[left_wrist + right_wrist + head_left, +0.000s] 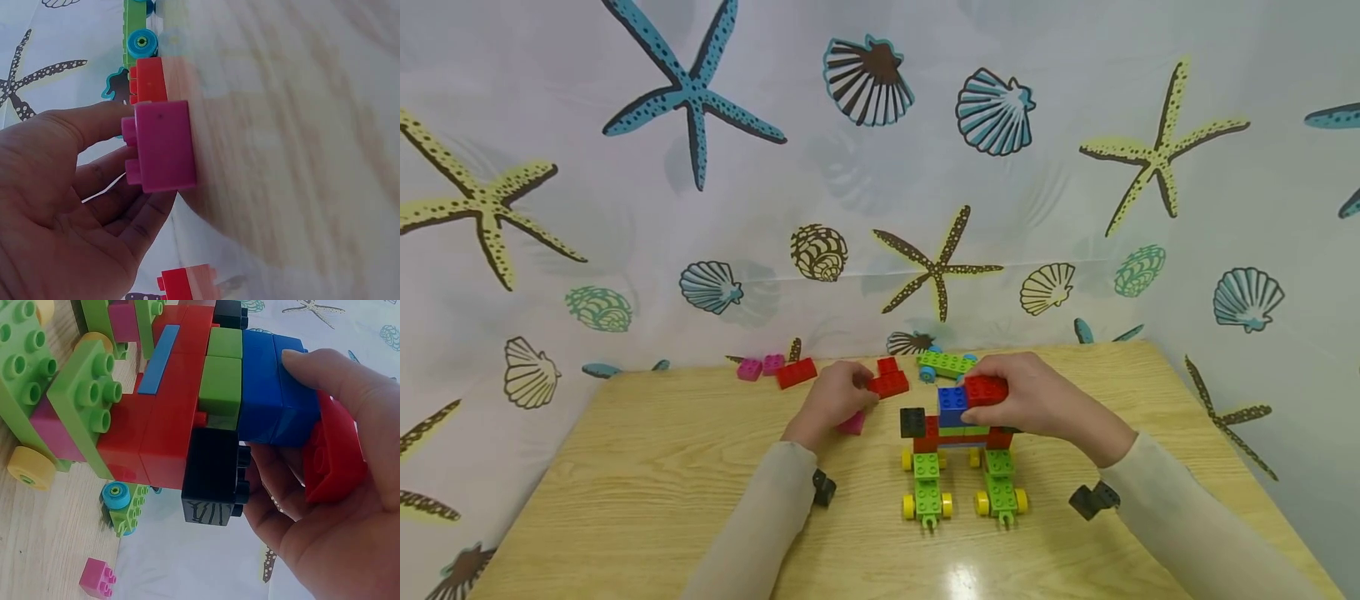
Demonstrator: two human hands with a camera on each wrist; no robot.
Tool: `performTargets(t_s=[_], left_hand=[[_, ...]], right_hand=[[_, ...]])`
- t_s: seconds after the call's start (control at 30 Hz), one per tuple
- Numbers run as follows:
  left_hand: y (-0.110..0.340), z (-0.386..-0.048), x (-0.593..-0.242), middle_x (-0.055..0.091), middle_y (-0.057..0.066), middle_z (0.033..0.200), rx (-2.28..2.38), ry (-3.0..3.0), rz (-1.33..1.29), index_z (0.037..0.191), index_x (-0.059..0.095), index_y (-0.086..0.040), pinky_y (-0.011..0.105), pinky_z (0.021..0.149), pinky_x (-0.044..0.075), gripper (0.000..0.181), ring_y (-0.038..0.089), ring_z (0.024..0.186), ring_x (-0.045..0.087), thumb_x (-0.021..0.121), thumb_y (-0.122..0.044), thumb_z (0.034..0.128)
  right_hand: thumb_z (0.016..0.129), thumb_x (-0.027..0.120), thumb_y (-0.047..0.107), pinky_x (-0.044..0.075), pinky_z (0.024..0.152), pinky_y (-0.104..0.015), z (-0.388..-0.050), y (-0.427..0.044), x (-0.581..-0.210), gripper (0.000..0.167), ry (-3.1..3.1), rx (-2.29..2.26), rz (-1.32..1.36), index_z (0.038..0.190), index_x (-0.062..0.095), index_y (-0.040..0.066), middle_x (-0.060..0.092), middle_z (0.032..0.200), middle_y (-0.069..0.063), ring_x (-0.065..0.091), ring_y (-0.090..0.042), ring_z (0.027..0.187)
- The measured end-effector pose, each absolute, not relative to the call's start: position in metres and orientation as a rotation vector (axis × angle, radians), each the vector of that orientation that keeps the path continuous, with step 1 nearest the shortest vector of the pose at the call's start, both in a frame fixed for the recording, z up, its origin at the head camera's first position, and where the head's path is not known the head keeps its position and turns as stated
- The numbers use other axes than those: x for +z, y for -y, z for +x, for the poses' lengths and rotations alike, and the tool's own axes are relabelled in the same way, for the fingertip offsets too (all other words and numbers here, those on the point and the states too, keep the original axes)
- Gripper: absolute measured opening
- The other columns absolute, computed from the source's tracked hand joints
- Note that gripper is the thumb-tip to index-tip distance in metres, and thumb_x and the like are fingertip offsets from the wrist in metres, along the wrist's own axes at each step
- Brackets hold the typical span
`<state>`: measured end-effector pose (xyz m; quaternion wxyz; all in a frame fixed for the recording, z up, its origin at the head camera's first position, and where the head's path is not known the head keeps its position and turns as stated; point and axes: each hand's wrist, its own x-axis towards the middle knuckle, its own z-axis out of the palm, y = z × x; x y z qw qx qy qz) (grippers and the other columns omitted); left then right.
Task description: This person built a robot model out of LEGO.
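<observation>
My right hand (1026, 392) grips a red brick (987, 390) and the blue brick (952, 405) beside it at the top of a block build. The thumb lies on the blue brick (299, 394), with fingers curling behind it. The build has red, green and black bricks (212, 481) and stands on green wheeled bases (927, 496) with yellow wheels. My left hand (835, 400) is low over the table beside red bricks (889, 384), its fingers loosely bent. A pink brick (165, 147) covers its fingertips in the left wrist view, so contact is hidden.
A green wheeled base (947, 364) with blue wheels sits behind the build, by the patterned cloth (760, 208). Pink bricks (749, 369) and a red brick (796, 373) lie at the table's back left. The wooden table (662, 483) extends around them.
</observation>
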<state>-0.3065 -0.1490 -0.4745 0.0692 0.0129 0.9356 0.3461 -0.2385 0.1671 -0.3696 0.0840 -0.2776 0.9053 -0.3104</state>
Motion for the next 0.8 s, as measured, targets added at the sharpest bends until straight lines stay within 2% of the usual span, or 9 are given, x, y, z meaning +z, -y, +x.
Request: performTargets(t_s=[0.13,0.43,0.8], left_hand=[[0.150,-0.307,-0.475,0.076,0.014,0.137,1.019,-2.810,0.038,0.143,0.075,-0.005,0.048,0.113,0.062,0.047,0.031,0.115,0.066,0.085,-0.017,0.0982],[0.153,-0.303,-0.474,0.077,0.011,0.121,1.033,-2.821,0.065,0.135,0.078,-0.005,0.042,0.101,0.064,0.039,0.027,0.102,0.066,0.085,-0.018,0.0989],[0.156,-0.284,-0.470,0.078,0.012,0.130,1.257,-2.825,0.087,0.136,0.076,-0.006,0.047,0.107,0.065,0.037,0.030,0.115,0.071,0.081,-0.017,0.1010]], right_hand=[[0.097,0.089,0.033,0.057,0.071,-0.030,-0.239,-0.168,-0.370,0.032,-2.696,-0.926,-0.847,0.115,0.077,0.010,0.075,0.101,-0.003,0.063,-0.017,0.086],[0.097,0.089,0.034,0.058,0.071,-0.030,-0.238,-0.167,-0.367,0.032,-2.680,-0.913,-0.847,0.115,0.077,0.011,0.074,0.100,-0.003,0.063,-0.017,0.086],[0.097,0.088,0.035,0.057,0.069,-0.031,-0.239,-0.168,-0.367,0.031,-2.670,-0.918,-0.853,0.114,0.077,0.011,0.073,0.099,-0.002,0.062,-0.017,0.084]])
